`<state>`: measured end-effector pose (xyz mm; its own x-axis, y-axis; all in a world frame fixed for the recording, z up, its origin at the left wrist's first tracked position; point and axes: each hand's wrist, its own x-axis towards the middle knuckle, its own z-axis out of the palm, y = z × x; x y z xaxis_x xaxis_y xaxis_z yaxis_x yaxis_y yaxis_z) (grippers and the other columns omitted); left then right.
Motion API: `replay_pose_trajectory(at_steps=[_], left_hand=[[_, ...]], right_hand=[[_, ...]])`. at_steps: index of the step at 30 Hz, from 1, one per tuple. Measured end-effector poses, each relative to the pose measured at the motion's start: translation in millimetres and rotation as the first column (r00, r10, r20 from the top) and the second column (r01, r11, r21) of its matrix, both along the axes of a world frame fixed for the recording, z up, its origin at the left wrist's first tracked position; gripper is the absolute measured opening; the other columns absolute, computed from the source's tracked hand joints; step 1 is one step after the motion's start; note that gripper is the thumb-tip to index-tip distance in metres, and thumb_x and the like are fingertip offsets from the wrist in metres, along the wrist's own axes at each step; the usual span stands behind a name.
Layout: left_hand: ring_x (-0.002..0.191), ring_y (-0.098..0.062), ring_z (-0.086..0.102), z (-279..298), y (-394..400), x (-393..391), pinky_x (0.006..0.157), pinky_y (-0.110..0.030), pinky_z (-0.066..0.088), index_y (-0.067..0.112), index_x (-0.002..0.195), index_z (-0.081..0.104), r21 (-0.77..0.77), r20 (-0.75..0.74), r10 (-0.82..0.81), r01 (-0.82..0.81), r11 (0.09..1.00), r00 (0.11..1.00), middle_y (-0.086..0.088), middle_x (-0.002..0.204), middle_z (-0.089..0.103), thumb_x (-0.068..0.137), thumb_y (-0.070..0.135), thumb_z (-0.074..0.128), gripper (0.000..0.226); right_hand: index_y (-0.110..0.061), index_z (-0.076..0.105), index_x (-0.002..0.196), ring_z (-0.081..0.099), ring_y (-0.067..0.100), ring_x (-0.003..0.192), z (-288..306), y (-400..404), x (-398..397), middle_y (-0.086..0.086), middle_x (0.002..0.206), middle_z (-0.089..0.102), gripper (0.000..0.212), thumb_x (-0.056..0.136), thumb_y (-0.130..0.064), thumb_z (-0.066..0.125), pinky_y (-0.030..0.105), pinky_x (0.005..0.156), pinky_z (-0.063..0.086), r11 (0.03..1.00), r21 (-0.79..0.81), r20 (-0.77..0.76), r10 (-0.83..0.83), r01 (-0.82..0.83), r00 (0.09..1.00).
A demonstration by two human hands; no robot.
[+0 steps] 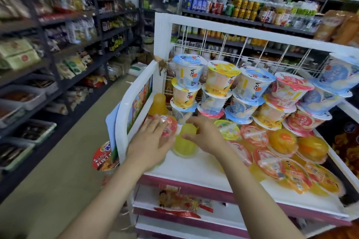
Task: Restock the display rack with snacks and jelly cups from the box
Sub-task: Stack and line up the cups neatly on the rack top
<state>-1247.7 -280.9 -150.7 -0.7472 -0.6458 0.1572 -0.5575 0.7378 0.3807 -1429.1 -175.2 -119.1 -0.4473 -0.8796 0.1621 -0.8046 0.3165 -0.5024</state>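
White-framed display rack [194,169], top shelf, seen from above in a shop aisle. Left hand [149,141]: fingers extended and laid flat over a red-lidded jelly cup [168,125] at the shelf's left end, touching its lid; the cup lies just ahead of the palm, beside the rack's curved side panel [134,103]. Right hand [204,134]: fingers curled around the top of a yellow jelly cup [184,145] standing inverted on the shelf directly beneath the fingertips, between the two hands. Beyond both hands, tall lidded cups [221,79] are stacked in tilted columns against a white wire grid [252,52]. To the right of the right hand, flat red-lidded and orange jelly cups [281,141] lie crowded on the shelf, some overlapping. Below the wrists, a lower shelf [174,194] holds a red-and-yellow snack packet [182,203]. To the left of the left arm, dark store shelving [48,44] carries bagged goods; its detail is blurred.
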Motion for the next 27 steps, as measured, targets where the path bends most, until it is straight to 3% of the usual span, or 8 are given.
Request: replay_pose_trajectory(at_steps=[2,7,11,16,18,20,23,27], left_hand=[[0.152,-0.017,0.005,1,2,1,0.124,-0.034,0.006,0.028,0.157,0.024,0.029,-0.04,0.002,-0.001,1.0,0.999,0.004,0.166,0.008,0.075,0.082,0.004,0.099],[0.15,-0.016,0.007,1,4,0,0.122,-0.035,0.008,0.035,0.151,0.037,0.048,-0.13,-0.024,0.03,0.998,0.991,0.006,0.165,0.015,0.075,0.089,0.008,0.098],[0.15,-0.017,0.01,6,4,2,0.122,-0.04,0.015,0.036,0.15,0.037,0.029,-0.074,-0.017,0.02,0.999,0.997,0.006,0.164,0.019,0.067,0.096,0.001,0.109],[0.144,-0.019,0.021,35,6,-12,0.113,-0.043,0.022,0.025,0.139,0.045,-0.065,0.076,-0.004,0.009,0.998,0.997,0.004,0.155,0.032,0.055,0.096,0.018,0.113],[0.142,-0.018,0.025,36,0,-18,0.113,-0.042,0.024,0.024,0.138,0.043,-0.049,0.075,-0.028,0.032,0.998,0.997,0.004,0.153,0.034,0.056,0.098,0.035,0.11],[0.144,-0.016,0.023,30,-6,-19,0.115,-0.042,0.026,0.027,0.139,0.04,-0.004,0.047,-0.048,0.048,0.999,0.998,0.006,0.156,0.031,0.063,0.093,0.048,0.101],[0.146,-0.014,0.018,24,-8,-17,0.115,-0.043,0.026,0.031,0.144,0.035,-0.017,0.036,-0.044,0.045,0.999,0.998,0.009,0.159,0.026,0.065,0.093,0.045,0.101],[0.145,-0.014,0.018,24,-7,-18,0.113,-0.044,0.028,0.032,0.143,0.037,-0.024,0.016,-0.042,0.042,0.999,0.999,0.009,0.158,0.027,0.061,0.096,0.039,0.104]], right_hand=[[-0.022,0.064,0.121,0.057,0.012,0.085,5,12,5,0.0,0.109,0.062,0.05,0.077,-0.042,0.081,0.025,0.072,0.046,0.999,0.028,0.008,0.025,-0.025,1.0],[-0.031,0.063,0.113,0.058,0.009,0.081,4,32,23,-0.006,0.101,0.061,0.047,0.073,-0.045,0.084,0.01,0.061,0.04,0.997,0.037,0.124,0.057,-0.062,0.991],[-0.026,0.071,0.103,0.061,0.009,0.079,7,34,18,-0.003,0.095,0.068,0.033,0.081,-0.05,0.075,0.02,0.07,0.049,0.998,-0.016,0.302,0.068,-0.067,0.951],[-0.015,0.066,0.115,0.058,0.009,0.097,20,18,4,-0.018,0.092,0.059,0.032,0.089,-0.032,0.071,0.018,0.083,0.041,0.968,-0.22,0.128,-0.092,0.119,0.987],[-0.017,0.061,0.121,0.061,0.015,0.108,20,11,-3,-0.016,0.098,0.063,0.042,0.088,-0.042,0.07,0.037,0.102,0.04,0.972,-0.181,0.029,-0.149,0.152,0.988],[-0.023,0.055,0.128,0.057,0.018,0.118,16,7,-13,-0.008,0.112,0.068,0.056,0.086,-0.06,0.062,0.049,0.113,0.024,0.971,-0.049,-0.109,-0.236,0.232,0.965],[-0.025,0.049,0.135,0.056,0.02,0.121,11,8,-18,-0.002,0.118,0.069,0.071,0.083,-0.073,0.053,0.049,0.115,0.015,0.955,0.053,-0.174,-0.277,0.29,0.945],[-0.023,0.052,0.13,0.06,0.014,0.113,8,4,-15,-0.009,0.113,0.069,0.059,0.087,-0.062,0.059,0.043,0.118,0.013,0.981,-0.003,-0.116,-0.194,0.195,0.974]])
